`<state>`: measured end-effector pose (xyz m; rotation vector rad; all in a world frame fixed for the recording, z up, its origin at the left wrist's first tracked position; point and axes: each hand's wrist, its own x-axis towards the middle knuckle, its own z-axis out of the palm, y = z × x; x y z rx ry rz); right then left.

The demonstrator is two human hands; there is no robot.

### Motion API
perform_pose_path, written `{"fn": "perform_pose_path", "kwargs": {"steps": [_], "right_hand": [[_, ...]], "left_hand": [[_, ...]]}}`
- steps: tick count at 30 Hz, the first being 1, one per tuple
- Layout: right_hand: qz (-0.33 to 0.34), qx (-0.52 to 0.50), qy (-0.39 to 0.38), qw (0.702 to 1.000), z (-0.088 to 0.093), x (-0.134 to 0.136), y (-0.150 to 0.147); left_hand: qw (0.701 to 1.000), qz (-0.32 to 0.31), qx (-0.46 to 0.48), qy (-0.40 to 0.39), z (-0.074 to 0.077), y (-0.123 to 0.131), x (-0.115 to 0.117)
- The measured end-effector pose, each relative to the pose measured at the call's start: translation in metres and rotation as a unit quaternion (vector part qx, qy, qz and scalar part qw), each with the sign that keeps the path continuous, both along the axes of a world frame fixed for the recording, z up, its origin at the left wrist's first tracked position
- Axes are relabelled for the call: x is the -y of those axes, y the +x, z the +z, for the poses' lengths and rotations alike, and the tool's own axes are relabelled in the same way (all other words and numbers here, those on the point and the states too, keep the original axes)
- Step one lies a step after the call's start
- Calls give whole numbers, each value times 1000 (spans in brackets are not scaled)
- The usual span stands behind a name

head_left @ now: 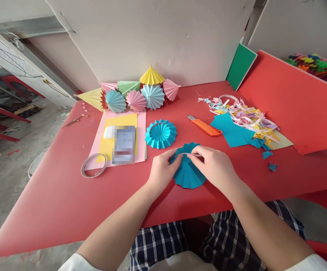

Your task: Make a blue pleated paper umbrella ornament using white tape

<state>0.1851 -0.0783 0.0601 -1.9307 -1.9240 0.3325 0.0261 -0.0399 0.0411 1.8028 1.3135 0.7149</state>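
A blue pleated paper disc lies on the red table, below and between my hands. Over its upper part runs a thin white strip, perhaps tape or its backing. My left hand pinches the strip's left end, thumb and fingers at the disc's edge. The strip's other end is between the thumb and fingertips of my right hand. My fingers partly cover the disc's sides. Just beyond my left hand sits a second blue pleated paper piece, formed into a ring with a folded middle.
Folded paper umbrellas stand at the back. To the left are a phone on coloured sheets and a tape roll. An orange box cutter, blue paper and paper scraps lie right, before a red board.
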Motion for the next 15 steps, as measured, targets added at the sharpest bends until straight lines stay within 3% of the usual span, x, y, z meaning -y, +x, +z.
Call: {"fn": "perform_pose_path", "kwargs": {"steps": [15], "right_hand": [[7, 20, -27, 999, -1, 2, -9]], "left_hand": [[1000, -3, -19, 15, -2, 1, 0]]}}
